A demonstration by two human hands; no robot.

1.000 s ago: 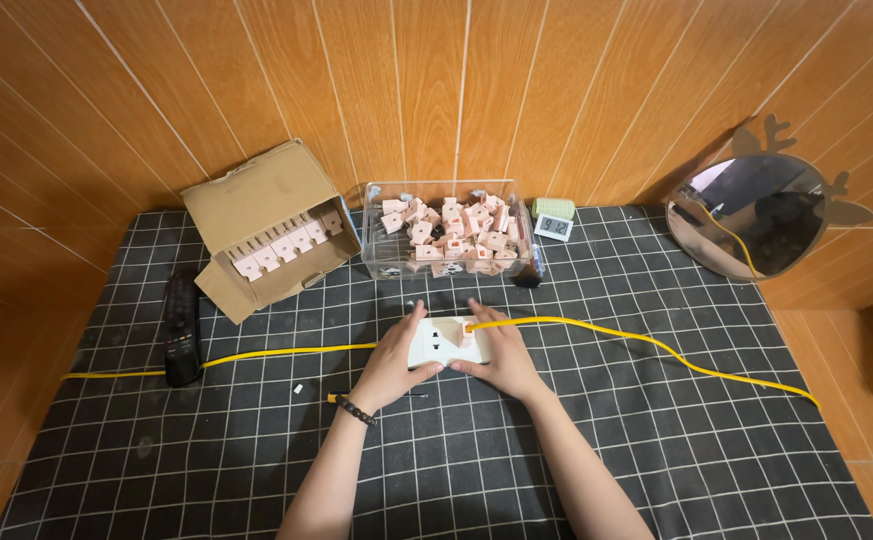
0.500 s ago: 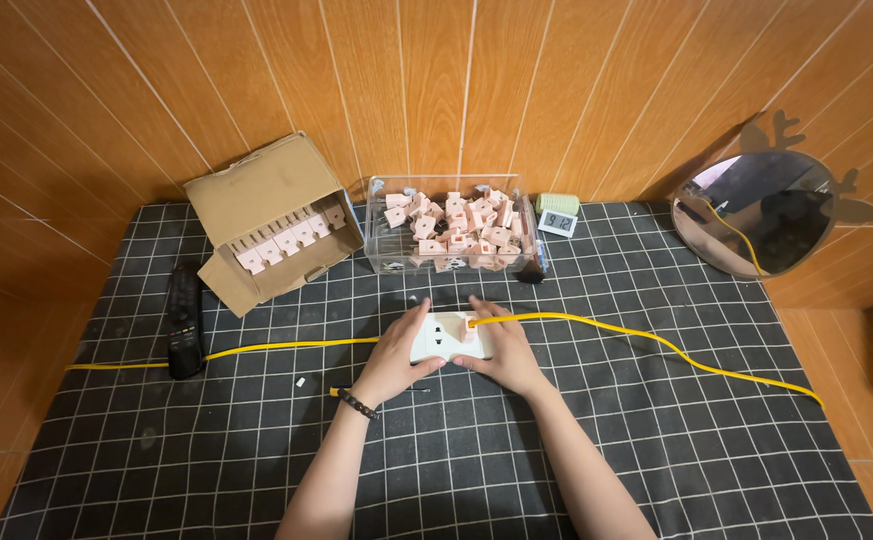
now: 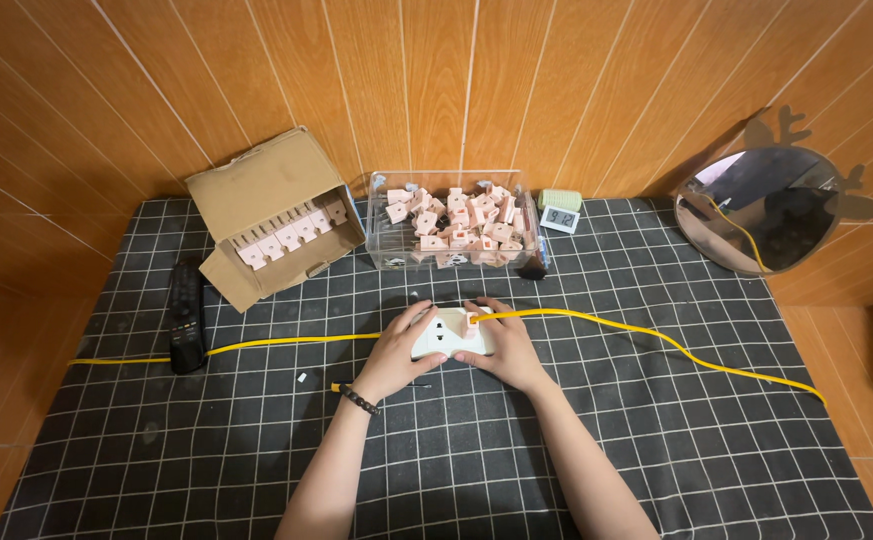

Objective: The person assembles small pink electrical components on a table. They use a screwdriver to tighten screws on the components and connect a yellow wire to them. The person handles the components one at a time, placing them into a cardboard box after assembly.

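Note:
A white wall socket (image 3: 449, 335) lies on the black checked cloth (image 3: 656, 450), held from both sides. My left hand (image 3: 396, 355) grips its left edge, and my right hand (image 3: 501, 345) grips its right edge. A small pink-and-white socket module (image 3: 473, 321) sits at the socket's upper right, by my right fingertips. A yellow cable (image 3: 606, 325) runs across the cloth and passes behind the socket.
A clear plastic box (image 3: 451, 232) full of pink-and-white modules stands at the back. An open cardboard box (image 3: 274, 225) with a row of modules is at the back left. Also here are a black remote (image 3: 186, 315), a small clock (image 3: 560, 217), a round mirror (image 3: 768, 210) and a small screwdriver (image 3: 341, 386).
Both hands stay on the white socket. The camera has shifted slightly; nothing else has visibly moved.

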